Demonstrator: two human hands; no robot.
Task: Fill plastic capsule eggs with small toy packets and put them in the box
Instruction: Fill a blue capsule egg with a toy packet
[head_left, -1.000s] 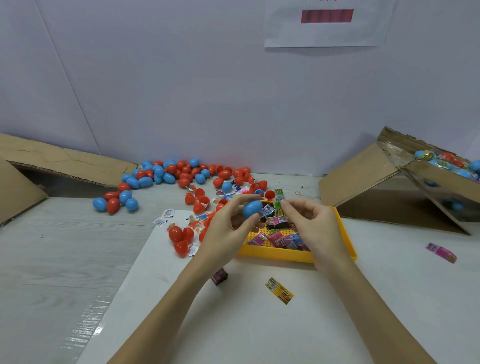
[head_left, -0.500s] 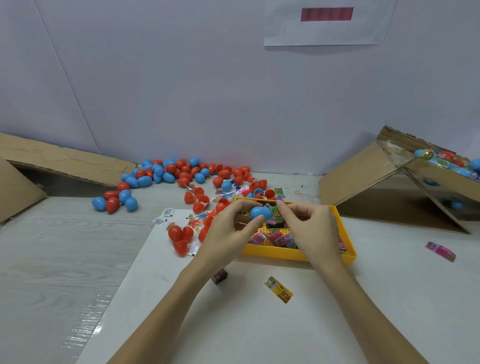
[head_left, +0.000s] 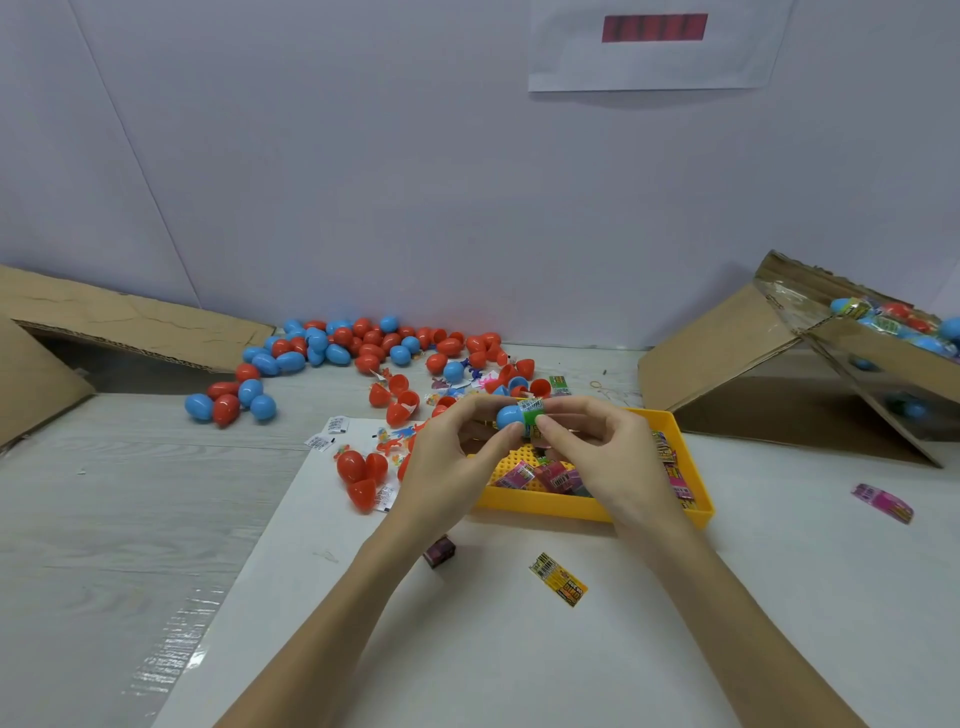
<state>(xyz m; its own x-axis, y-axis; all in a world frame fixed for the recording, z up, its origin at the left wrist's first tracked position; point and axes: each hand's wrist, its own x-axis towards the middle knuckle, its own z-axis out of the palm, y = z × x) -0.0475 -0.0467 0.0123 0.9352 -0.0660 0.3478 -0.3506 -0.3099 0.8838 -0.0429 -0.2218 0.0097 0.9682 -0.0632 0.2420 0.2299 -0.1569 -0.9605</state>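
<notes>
Head view shows the change: a second ago the right hand (head_left: 610, 457) was apart from the blue capsule half (head_left: 509, 417); now it pinches a green toy packet (head_left: 533, 415) into that half, which the left hand (head_left: 447, 467) grips above the yellow tray (head_left: 587, 508). Stuffing looks underway, closing not yet done. The tray holds more packets; the cardboard box (head_left: 727, 358) at far right holds several filled eggs. Loose red and blue eggs (head_left: 363, 345) lie beyond.
</notes>
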